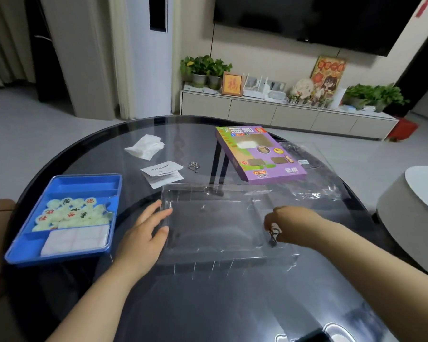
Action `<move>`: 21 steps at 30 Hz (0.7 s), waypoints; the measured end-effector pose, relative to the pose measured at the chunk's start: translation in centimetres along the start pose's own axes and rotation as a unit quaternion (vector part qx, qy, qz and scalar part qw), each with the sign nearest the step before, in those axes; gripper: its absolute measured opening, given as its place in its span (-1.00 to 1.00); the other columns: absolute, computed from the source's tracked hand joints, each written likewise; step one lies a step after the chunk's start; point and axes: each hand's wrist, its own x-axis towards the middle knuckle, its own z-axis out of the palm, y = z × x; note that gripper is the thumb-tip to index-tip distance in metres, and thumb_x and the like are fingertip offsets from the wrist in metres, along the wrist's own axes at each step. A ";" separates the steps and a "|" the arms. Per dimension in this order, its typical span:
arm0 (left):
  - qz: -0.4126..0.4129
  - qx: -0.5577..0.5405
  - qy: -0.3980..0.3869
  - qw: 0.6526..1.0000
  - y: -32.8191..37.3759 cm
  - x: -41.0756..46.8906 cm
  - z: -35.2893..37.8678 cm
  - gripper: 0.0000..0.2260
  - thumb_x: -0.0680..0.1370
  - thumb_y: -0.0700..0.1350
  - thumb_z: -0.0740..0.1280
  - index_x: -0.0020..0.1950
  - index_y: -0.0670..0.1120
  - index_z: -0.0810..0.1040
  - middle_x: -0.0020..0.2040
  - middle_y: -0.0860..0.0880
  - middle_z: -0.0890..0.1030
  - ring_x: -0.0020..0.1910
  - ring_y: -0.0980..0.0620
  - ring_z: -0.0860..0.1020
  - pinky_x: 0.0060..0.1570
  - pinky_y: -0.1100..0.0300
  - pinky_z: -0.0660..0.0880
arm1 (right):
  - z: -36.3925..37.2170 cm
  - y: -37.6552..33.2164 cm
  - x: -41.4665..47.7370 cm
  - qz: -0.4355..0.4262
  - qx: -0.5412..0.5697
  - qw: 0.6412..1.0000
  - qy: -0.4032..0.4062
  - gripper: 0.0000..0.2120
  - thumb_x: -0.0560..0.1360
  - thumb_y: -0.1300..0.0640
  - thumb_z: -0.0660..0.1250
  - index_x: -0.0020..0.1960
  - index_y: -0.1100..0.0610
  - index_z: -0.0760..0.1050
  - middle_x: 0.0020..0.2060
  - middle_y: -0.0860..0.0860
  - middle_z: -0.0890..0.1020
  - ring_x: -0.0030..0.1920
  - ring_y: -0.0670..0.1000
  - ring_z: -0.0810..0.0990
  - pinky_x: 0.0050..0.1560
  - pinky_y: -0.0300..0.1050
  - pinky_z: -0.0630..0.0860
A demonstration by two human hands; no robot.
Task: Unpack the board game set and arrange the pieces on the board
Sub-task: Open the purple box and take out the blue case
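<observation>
I have two hands over one clear plastic tray (pixel 213 225), which lies on the round glass worktop (pixel 89 156) straight in front of me. My left hand (pixel 146 233) rests on the tray's left edge, its fingers (pixel 162 211) straight and relaxed, with the thumb laid on the plastic and nothing gripped. My right hand (pixel 290 224) is curled at the tray's right side, pinching one small metal piece (pixel 273 234), dark and thin, which hangs down to the tray. I cannot make out its shape.

To my left sits one blue tray (pixel 59 186). Its middle compartment holds the round white game pieces (pixel 72 213), heaped so that I cannot count them. Some show red characters, some dark ones. The near compartment holds one folded white board (pixel 76 239) with a faint grid.

Farther off, well apart from my hands, lies one purple box (pixel 260 154), flat on the glass. Between it and the blue tray are two paper slips (pixel 162 172), overlapping, and just to their right one small wire puzzle (pixel 194 166). Beyond the slips lies one crumpled white bag (pixel 146 145). One sheet of clear wrapping (pixel 314 169) lies to the right of the box.
</observation>
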 end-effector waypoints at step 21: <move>0.010 -0.005 0.022 1.000 -0.3 0.4 -0.2 -0.57 0.45 -0.03 0.24 0.33 0.09 0.38 0.23 0.32 0.29 0.27 0.20 0.32 0.23 0.34 0.16 | -8.8 -4.3 13.0 -0.003 0.345 0.920 0.187 -0.93 0.46 0.22 0.31 -0.10 0.15 0.57 -0.47 -0.07 0.42 -0.42 -0.07 0.41 -0.45 -0.40 0.30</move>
